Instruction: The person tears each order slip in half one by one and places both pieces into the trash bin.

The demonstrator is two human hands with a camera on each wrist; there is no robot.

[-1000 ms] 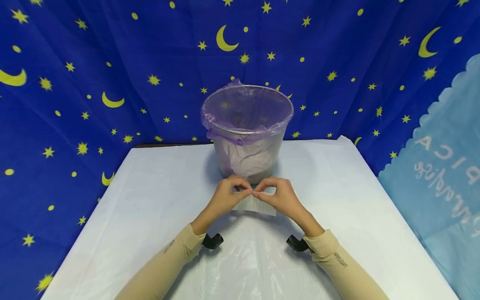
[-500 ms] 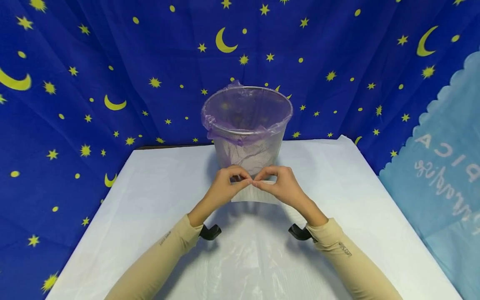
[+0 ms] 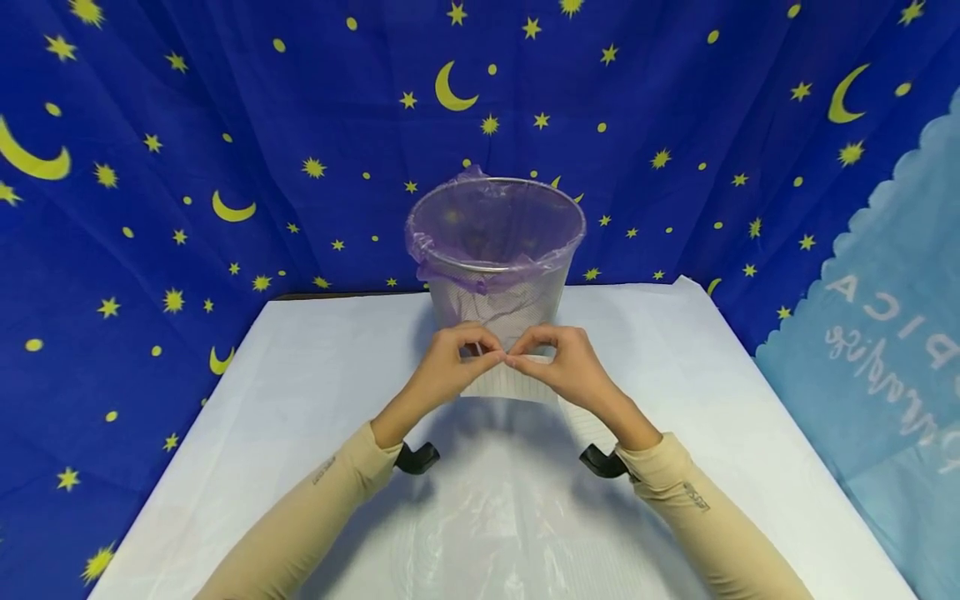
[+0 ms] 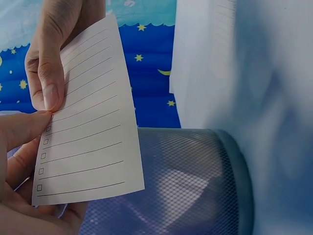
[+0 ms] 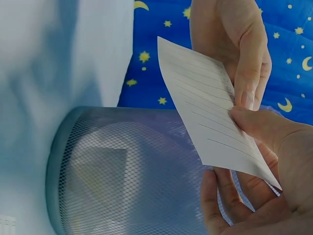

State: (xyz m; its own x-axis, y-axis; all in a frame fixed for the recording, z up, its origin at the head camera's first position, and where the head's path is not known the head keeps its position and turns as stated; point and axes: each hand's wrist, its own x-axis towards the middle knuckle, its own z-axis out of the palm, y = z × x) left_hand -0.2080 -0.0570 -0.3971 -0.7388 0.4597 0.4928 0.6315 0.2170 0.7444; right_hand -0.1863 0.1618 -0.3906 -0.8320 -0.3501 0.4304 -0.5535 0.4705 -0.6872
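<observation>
A small lined sheet of paper (image 3: 510, 385) with a column of printed checkboxes hangs between the two hands, in front of a mesh wastebasket (image 3: 498, 300). My left hand (image 3: 450, 358) pinches one edge near its middle. The right hand (image 3: 562, 362) pinches the same edge right beside it, so the thumbs meet. In the left wrist view the paper (image 4: 93, 127) looks whole and slightly curved. Its lines also show in the right wrist view, where the paper (image 5: 210, 112) bends a little. A purple plastic bag (image 3: 480, 279) lines the wastebasket, folded over the rim.
A white cover lies over the table (image 3: 300, 375). Another lined paper (image 3: 588, 425) lies on it by my right wrist. Something pale shows through the wastebasket's mesh (image 5: 102, 171). Blue star-and-moon cloth (image 3: 337, 125) hangs behind, with a light blue cloth (image 3: 892, 292) at right.
Both hands have moved forward with the paper, closer to the wastebasket in the head view. More of another lined paper on the table now shows by the right wrist. The pinch looks the same.
</observation>
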